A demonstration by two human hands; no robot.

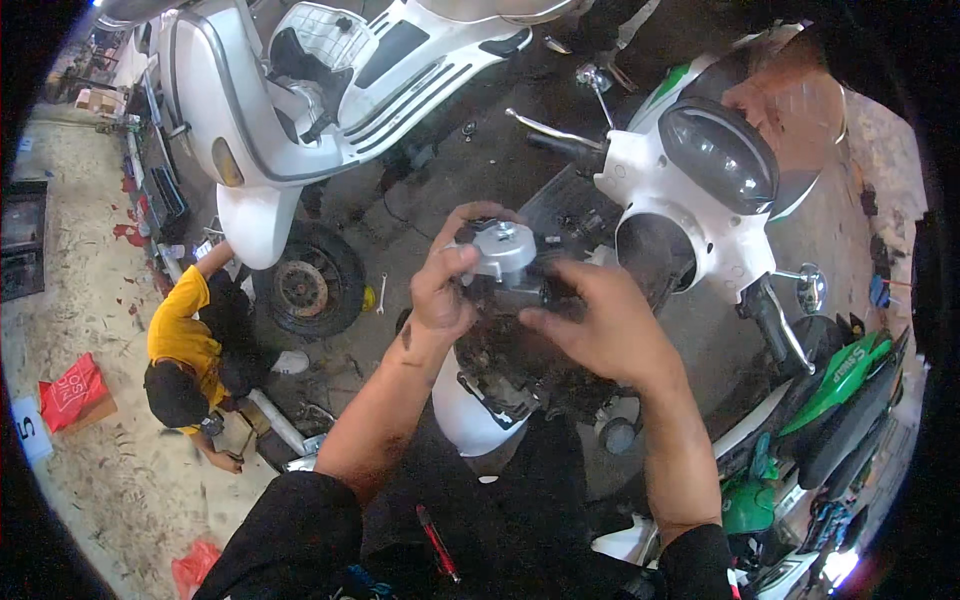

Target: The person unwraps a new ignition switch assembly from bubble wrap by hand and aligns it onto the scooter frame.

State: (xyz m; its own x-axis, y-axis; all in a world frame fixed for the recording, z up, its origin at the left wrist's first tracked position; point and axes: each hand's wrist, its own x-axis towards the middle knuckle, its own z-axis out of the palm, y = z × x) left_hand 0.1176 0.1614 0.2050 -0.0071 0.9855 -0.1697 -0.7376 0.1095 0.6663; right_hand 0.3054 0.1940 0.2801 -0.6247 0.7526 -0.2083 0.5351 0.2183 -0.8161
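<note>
In my left hand (443, 285), raised at the middle of the view, I grip a silver metal housing (504, 246) with a rounded top and a dark, indistinct lower part. My right hand (590, 315) holds the same housing from the right, its thumb below and fingers curled at its side, partly hidden. Below my hands lie dark mechanical parts (505, 390) beside a white rounded panel (470, 435). A red and black pen (437, 543) shows against my dark clothing.
A white scooter (225, 85) stands upper left, another's white handlebar cover (730, 250) at right. A loose wheel (305, 285) and wrench (382, 292) lie left of my hands. A person in yellow (180, 330) crouches at left. Green body panels (835, 385) crowd the right edge.
</note>
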